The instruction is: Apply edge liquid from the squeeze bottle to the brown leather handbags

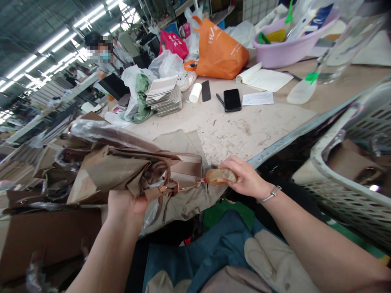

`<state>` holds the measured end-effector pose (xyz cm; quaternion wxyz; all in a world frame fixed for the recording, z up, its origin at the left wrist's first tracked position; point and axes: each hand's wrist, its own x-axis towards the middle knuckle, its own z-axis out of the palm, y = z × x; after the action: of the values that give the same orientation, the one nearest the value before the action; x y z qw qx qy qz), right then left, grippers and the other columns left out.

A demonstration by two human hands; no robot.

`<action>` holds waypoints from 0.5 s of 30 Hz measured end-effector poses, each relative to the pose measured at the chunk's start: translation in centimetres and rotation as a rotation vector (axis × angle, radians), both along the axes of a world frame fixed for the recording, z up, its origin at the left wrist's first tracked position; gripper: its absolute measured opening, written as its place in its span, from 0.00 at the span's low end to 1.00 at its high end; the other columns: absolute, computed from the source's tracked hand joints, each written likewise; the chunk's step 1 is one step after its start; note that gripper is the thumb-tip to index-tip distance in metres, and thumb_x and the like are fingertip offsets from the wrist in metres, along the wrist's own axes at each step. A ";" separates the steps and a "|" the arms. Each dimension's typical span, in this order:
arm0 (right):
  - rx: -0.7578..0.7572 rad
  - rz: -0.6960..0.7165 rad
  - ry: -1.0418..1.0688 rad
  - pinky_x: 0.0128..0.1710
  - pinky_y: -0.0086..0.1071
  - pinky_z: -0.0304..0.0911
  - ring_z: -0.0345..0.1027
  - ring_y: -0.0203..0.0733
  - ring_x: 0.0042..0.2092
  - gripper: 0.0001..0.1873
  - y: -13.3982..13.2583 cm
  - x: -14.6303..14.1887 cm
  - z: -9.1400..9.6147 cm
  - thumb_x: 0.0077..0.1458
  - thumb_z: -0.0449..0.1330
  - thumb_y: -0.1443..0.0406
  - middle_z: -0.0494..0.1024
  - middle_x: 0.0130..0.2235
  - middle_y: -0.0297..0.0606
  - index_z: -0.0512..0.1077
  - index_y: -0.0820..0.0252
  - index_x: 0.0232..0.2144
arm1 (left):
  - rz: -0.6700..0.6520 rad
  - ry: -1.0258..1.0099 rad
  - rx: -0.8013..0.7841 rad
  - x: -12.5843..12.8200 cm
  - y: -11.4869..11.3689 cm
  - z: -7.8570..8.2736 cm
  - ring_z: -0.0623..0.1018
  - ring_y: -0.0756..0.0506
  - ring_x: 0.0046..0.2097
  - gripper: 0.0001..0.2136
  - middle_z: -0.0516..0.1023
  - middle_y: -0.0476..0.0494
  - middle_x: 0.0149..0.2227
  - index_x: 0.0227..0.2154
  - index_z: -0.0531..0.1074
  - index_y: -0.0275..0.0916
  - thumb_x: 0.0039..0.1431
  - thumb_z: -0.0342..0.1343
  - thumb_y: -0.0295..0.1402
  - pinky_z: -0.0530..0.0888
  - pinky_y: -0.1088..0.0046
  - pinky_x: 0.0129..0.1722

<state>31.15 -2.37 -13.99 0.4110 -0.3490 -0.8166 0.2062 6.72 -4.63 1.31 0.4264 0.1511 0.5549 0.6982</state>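
My left hand (127, 203) is closed around the underside of a brown handbag (117, 169), partly hidden beneath its folded fabric. A strap with a metal fitting (171, 187) hangs from the bag, just right of that hand. My right hand (247, 177) grips a yellowish, translucent block (221, 176) between thumb and fingers. The block's left end is at or very near the tip of a thin strap or cord; whether they touch I cannot tell. Under the bag, a beige cloth (189, 207) drapes over the table edge.
More brown bags (45, 240) are piled at left. A plastic basket (345, 191) stands at right. On the table (238, 134) lie a phone (232, 100), stacked cards (165, 97), an orange bag (221, 51) and a purple basin (284, 53). A masked person (106, 61) is farther back.
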 end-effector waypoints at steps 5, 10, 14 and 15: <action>0.060 -0.057 0.025 0.36 0.35 0.64 0.65 0.44 0.39 0.14 0.1 0.6 -0.4 0.54 0.60 0.61 0.69 0.38 0.41 0.65 0.56 0.43 | -0.059 0.026 0.041 0.6 3.1 -0.3 0.79 0.43 0.36 0.11 0.78 0.42 0.31 0.36 0.75 0.36 0.59 0.47 0.30 0.79 0.64 0.33; 0.087 -0.071 0.070 0.37 0.36 0.64 0.65 0.44 0.38 0.15 0.1 1.1 -0.4 0.54 0.61 0.59 0.70 0.37 0.41 0.65 0.56 0.42 | -0.061 0.072 0.013 1.1 4.4 -0.3 0.78 0.43 0.35 0.10 0.78 0.41 0.33 0.34 0.75 0.35 0.56 0.48 0.29 0.79 0.65 0.31; 0.051 -0.017 0.041 0.36 0.35 0.63 0.65 0.42 0.37 0.14 -0.1 1.1 0.0 0.54 0.61 0.59 0.69 0.35 0.39 0.66 0.57 0.40 | -0.076 0.062 0.021 1.0 4.4 -0.4 0.78 0.43 0.34 0.09 0.78 0.41 0.33 0.34 0.74 0.34 0.56 0.49 0.29 0.79 0.64 0.31; 0.042 -0.002 0.030 0.35 0.34 0.63 0.65 0.41 0.36 0.13 -0.1 1.1 0.1 0.54 0.61 0.60 0.69 0.35 0.39 0.66 0.57 0.40 | -0.070 0.057 0.021 1.0 4.3 -0.4 0.78 0.43 0.34 0.09 0.78 0.41 0.33 0.34 0.74 0.35 0.55 0.49 0.29 0.79 0.65 0.31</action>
<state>32.26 -2.51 -13.88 0.4306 -0.3378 -0.8142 0.1936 7.71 -0.36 0.95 0.4330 0.1947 0.5539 0.6839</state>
